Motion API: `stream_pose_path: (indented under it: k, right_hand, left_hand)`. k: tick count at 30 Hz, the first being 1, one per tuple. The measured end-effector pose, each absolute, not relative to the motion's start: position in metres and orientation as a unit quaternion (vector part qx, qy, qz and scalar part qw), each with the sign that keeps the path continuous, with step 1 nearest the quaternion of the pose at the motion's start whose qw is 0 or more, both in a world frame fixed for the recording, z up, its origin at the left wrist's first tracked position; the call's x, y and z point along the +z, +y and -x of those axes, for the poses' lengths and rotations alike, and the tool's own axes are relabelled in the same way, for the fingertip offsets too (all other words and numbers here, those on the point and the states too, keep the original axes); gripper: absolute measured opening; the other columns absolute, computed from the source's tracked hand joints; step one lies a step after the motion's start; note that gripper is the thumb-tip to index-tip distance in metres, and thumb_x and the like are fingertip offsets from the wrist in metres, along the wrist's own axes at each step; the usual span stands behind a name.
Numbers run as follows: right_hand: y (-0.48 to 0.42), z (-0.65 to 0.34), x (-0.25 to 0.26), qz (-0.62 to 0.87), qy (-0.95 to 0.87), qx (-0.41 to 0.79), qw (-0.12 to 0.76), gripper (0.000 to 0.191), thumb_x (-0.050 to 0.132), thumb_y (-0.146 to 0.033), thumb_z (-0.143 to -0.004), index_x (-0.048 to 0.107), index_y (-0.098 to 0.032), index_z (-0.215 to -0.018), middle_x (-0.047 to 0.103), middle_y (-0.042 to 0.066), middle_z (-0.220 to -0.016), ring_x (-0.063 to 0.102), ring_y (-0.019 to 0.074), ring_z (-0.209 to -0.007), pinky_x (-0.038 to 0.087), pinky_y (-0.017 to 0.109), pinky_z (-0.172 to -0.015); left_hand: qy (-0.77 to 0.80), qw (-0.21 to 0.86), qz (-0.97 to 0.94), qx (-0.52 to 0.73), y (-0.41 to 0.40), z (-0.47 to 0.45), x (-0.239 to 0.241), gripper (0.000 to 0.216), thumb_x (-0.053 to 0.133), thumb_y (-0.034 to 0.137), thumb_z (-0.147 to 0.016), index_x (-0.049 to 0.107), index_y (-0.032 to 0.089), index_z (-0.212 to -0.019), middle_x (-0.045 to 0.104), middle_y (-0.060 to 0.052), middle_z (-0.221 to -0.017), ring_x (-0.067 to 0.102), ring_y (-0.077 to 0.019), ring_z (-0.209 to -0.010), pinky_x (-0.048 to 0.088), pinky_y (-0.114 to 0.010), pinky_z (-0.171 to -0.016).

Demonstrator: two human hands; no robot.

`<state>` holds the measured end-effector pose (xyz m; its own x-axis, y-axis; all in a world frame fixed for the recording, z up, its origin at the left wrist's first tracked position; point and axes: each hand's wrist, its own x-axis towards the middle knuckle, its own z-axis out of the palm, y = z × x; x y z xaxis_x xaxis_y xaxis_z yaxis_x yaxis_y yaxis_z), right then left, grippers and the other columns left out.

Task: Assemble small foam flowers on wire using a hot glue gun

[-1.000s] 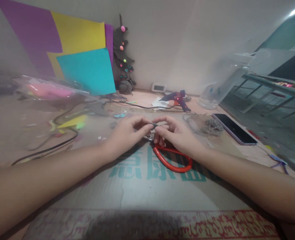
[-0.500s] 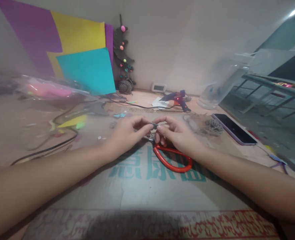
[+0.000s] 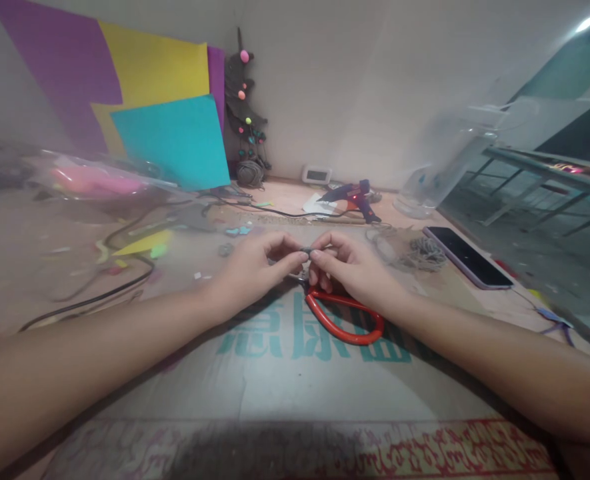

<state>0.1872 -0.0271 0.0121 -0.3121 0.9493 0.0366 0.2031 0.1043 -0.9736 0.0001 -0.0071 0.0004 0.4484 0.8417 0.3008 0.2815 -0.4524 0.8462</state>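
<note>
- Where the fingertips of both hands meet, just beyond the red-handled scissors [image 3: 343, 320], a small dark piece [image 3: 307, 251] is pinched between them.
- Left hand [image 3: 252, 267]: thumb and forefinger clamped on the piece.
- Right hand [image 3: 357, 267]: fingertips closed on its other end.
- Step judged: fine shaping or joining of the piece.
- Next move calls for steady pinch pressure; the glue gun [image 3: 349, 195] lies well beyond the scissors.
</note>
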Motion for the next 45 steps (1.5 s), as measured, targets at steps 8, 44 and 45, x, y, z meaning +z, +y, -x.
stream_pose_path:
  k: [8,44,45]
  right_hand:
    - [-0.0293,-0.1865,0.0151,0.467,-0.633,0.485,0.382,0.022,0.06,-0.037,-0.087,0.047,-0.02,-0.082,0.062,-0.004,-0.056,0.051,0.0082,-0.044,0.037,0.02,-0.044]
    - [-0.0312,-0.1856,0.0116,0.471,-0.669,0.43,0.381,0.014,0.058,-0.029,-0.089,0.05,-0.019,-0.083,0.063,-0.004,-0.058,0.053,0.0077,-0.047,0.041,0.019,-0.047]
    - [-0.0315,-0.1857,0.012,0.467,-0.669,0.435,0.381,0.014,0.058,-0.029,-0.089,0.05,-0.019,-0.084,0.063,-0.004,-0.058,0.053,0.0078,-0.047,0.041,0.02,-0.047]
  left_hand:
    - [0.355,0.413,-0.748,0.38,-0.0061,-0.0013,-0.0006,0.024,0.055,0.038,-0.089,0.066,0.016,-0.09,0.073,-0.004,-0.083,0.068,-0.0186,-0.079,0.055,-0.03,-0.074]
    - [0.37,0.282,-0.807,0.362,-0.0092,0.0011,0.0027,0.024,0.052,0.035,-0.093,0.065,0.016,-0.083,0.067,0.0,-0.077,0.06,-0.0156,-0.075,0.043,-0.026,-0.067]
    - [0.369,0.28,-0.808,0.364,-0.0091,0.0009,0.0029,0.025,0.052,0.035,-0.093,0.065,0.016,-0.083,0.066,0.0,-0.076,0.06,-0.0155,-0.074,0.042,-0.026,-0.067]
